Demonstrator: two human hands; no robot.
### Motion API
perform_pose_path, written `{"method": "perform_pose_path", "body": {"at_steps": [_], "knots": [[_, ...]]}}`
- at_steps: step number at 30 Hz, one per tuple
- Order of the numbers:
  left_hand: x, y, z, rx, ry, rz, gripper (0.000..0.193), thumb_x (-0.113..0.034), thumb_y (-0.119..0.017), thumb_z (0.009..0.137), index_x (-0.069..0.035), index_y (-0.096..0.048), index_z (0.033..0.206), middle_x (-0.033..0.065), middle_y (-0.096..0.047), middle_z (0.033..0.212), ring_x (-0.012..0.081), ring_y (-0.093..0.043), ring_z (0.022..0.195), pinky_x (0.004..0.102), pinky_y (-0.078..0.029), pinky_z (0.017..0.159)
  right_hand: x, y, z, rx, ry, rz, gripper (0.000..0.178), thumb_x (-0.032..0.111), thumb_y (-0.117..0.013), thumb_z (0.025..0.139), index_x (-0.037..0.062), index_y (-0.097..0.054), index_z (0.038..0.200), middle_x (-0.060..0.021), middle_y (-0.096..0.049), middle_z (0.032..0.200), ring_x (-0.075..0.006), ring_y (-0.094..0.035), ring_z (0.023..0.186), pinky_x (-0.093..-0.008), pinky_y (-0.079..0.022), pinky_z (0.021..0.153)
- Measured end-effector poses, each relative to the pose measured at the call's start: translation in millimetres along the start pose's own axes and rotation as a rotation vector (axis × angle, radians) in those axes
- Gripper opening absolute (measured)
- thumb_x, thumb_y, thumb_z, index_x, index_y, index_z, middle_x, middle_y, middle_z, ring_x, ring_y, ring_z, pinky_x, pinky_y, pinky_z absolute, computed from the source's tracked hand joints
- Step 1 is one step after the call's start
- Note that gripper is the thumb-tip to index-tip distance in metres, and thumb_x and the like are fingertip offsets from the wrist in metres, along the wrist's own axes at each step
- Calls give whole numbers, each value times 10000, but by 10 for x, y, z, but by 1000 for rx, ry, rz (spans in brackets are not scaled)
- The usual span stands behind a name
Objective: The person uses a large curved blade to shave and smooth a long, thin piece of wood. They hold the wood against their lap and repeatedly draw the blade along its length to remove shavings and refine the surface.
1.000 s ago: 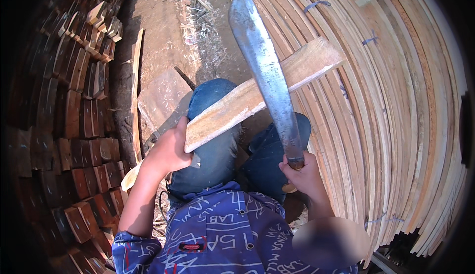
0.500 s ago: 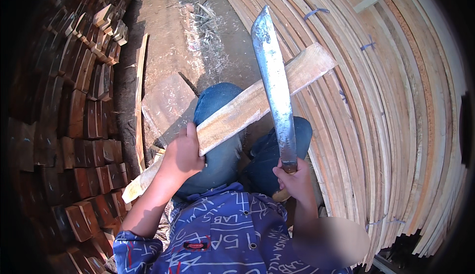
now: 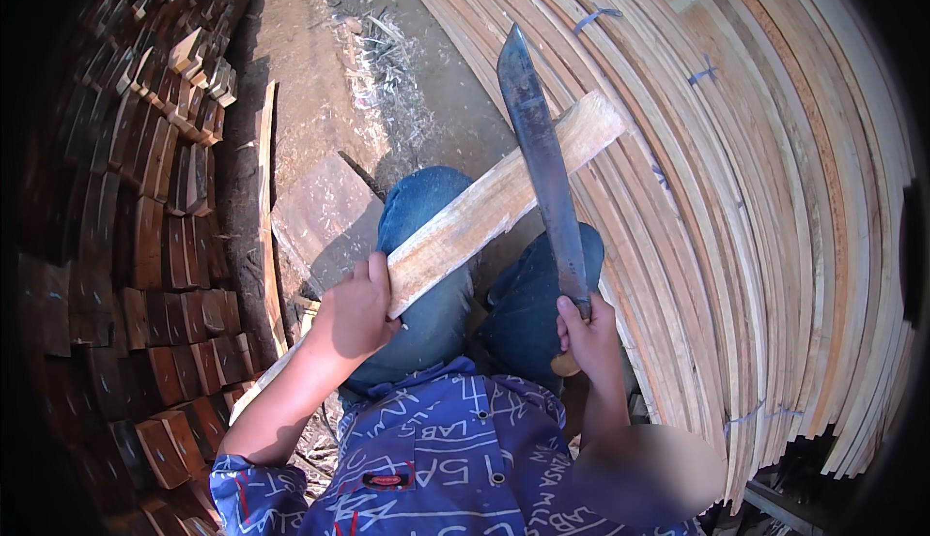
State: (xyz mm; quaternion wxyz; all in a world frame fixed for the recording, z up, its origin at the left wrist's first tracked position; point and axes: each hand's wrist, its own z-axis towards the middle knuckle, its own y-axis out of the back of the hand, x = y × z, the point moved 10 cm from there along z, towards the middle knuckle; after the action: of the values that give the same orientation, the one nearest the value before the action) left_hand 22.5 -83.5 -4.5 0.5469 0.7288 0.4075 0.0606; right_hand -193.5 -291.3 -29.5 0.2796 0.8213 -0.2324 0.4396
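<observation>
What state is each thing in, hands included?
Left hand: closed on wooden piece
Right hand: closed on machete handle
Machete: unsheathed, tip pointing away; contact with wood unclear
Wooden piece: held slanted, one edge ragged
Long planks: stacked lengthwise
Wood blocks: stacked
Flat slab: grounded, chip-strewn

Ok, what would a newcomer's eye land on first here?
Likely the machete mid-picture, held in the right hand, its blade crossing in front of the plank that the left hand grips. Then the long strips filling the right side and the stacked blocks along the left.
</observation>
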Motion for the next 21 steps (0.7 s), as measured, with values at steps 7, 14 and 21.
{"method": "perform_pose_path", "body": {"at_steps": [7,14,21], "knots": [[38,107,-41,39,-44,-247,670,-119,-856,661,19,-437,1165,286,-641,887,454,-659,877,471,-520,749,-68,-5,-2,23,32,75,403,330,-401,1072,3,-591,935,-8,-538,653,-63,-479,509,-231,-390,475],[-31,228,-115,-30,-79,-308,526,-151,-830,721,-13,-504,1109,274,-631,988,480,-630,945,511,-511,766,87,52,-40,-79,217,-166,371,296,-419,1063,-14,-596,961,-58,-563,639,-140,-556,546,-298,-419,517],[-180,412,-277,-155,-84,-188,382,-113,-763,782,-45,-529,1077,237,-619,910,475,-644,813,519,-525,680,611,73,-105,-186,460,-368,251,232,-549,1002,-13,-598,1005,-168,-603,684,-329,-631,612,-387,-466,571]]}}
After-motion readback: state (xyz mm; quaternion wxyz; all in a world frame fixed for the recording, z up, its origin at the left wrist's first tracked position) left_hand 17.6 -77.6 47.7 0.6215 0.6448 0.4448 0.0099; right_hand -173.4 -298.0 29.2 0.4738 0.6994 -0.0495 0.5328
